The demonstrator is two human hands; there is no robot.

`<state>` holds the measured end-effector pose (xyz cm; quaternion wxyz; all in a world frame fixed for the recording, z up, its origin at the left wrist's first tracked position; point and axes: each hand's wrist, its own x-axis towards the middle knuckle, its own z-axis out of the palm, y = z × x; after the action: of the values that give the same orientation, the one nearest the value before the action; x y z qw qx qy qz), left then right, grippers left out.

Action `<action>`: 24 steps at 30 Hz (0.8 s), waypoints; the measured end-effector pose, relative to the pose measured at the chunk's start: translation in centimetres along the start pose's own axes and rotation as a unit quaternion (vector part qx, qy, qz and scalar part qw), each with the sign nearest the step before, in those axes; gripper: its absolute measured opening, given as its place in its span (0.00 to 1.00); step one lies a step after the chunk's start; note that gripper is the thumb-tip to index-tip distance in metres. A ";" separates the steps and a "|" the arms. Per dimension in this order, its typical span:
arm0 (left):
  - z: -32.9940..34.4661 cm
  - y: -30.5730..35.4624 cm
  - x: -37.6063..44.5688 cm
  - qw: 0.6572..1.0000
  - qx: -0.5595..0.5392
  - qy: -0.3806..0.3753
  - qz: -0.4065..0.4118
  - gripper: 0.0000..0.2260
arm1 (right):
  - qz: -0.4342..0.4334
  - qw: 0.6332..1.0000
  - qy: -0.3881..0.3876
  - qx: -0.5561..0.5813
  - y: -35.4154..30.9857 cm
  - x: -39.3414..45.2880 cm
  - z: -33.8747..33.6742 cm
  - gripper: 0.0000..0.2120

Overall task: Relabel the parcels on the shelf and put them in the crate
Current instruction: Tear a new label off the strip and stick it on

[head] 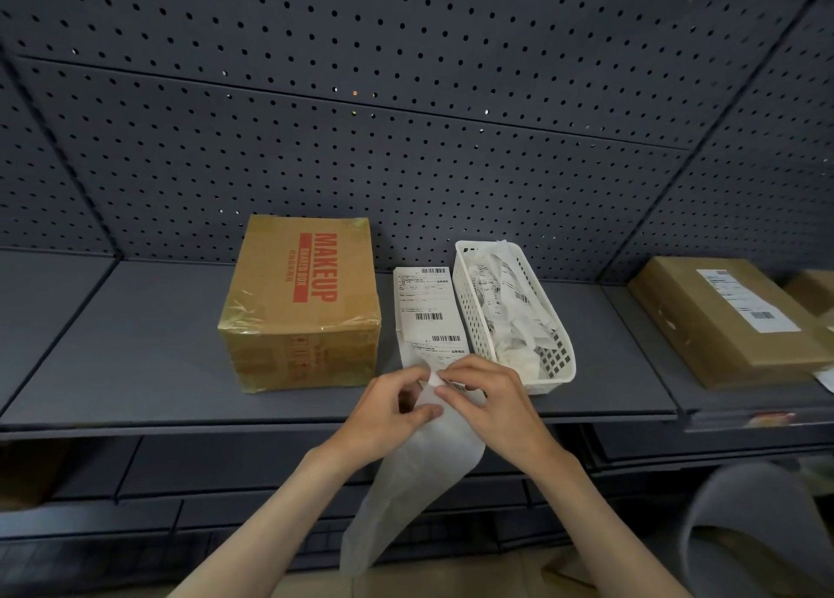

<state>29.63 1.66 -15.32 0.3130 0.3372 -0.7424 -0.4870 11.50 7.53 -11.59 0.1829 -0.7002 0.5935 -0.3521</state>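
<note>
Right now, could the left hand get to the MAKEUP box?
Probably yes, once freed. The MAKEUP box stands on the shelf just left of the left hand with nothing between them, but both hands are pinching the label strip.

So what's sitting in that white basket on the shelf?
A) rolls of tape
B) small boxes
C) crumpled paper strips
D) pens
C: the white basket right of the label sheet is full of crumpled paper strips, some printed with barcodes.
</note>
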 end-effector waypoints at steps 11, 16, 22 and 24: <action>-0.1 0.0 -0.1 1.000 0.019 -0.014 -0.008 0.09 | 0.012 0.999 0.007 -0.037 0.0 0.2 -0.3 0.07; -0.4 -0.8 -0.2 0.997 0.032 -0.019 -0.064 0.20 | 0.059 0.996 0.055 -0.038 0.1 0.8 -1.4 0.07; -0.9 -1.5 -0.5 0.994 0.007 -0.031 -0.103 0.19 | 0.103 0.987 0.122 -0.032 0.3 2.1 -3.9 0.07; -1.0 -1.3 -0.5 0.994 0.013 -0.029 -0.104 0.19 | 0.122 0.980 0.152 -0.030 0.2 2.7 -5.0 0.07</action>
<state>30.93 1.13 -16.29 0.2348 0.4024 -0.7181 -0.5170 7.92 5.74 -7.61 0.1110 -0.5659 0.7054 -0.4121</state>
